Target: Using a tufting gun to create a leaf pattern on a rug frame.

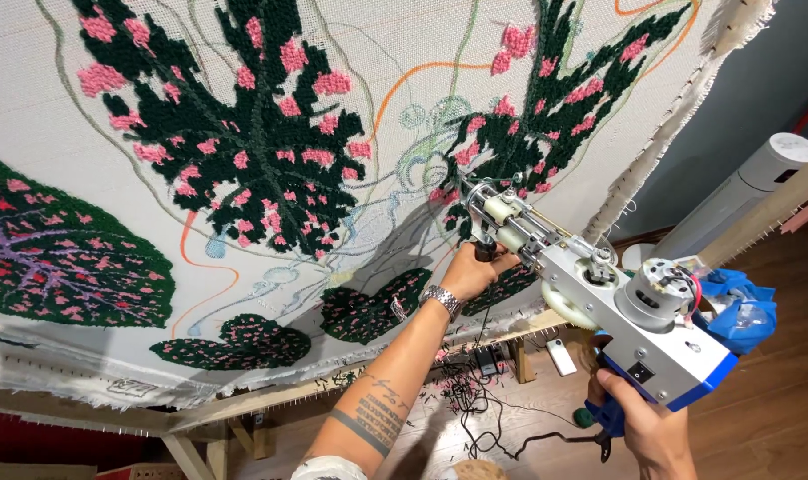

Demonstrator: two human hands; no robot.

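Near the lower right edge of the stretched cloth (57, 80), the tufting gun (590, 298) stood with its needle end against the backing, just where a dark green leaf with pink flecks (502, 151) met the bare weave.

Left hand (472, 269): curled shut around the gun's front grip, knuckles just beside the cloth, metal watch (442, 300) at the wrist, tattooed forearm running down toward the bottom of the view.

Right hand (648, 422): wrapped closed on the blue rear handle (613, 413), below the silver motor housing (657, 293). Whether a finger lay on the trigger I could not tell.

Gun tilted, nose up and left, body trailing down and right, away from the frame.

Judgement on doing this well: the foot would want to sit flat and firmly pressed on the cloth, pressure coming through the front hand, the rear hand only guiding. Travel should follow the outline drawn on the backing (the thin green and orange lines (404, 84) looked like the guide), and the pace should be even so that the pile fills without gaps.

Risks, as I judged them: easing off the pressure could let loops pull loose; working so near the cloth's frayed right edge (662, 124) left little slack weave.

Yarn scraps and a black cable (475, 413) lay on the wooden floor (777, 409) below the wooden frame rail (270, 396).
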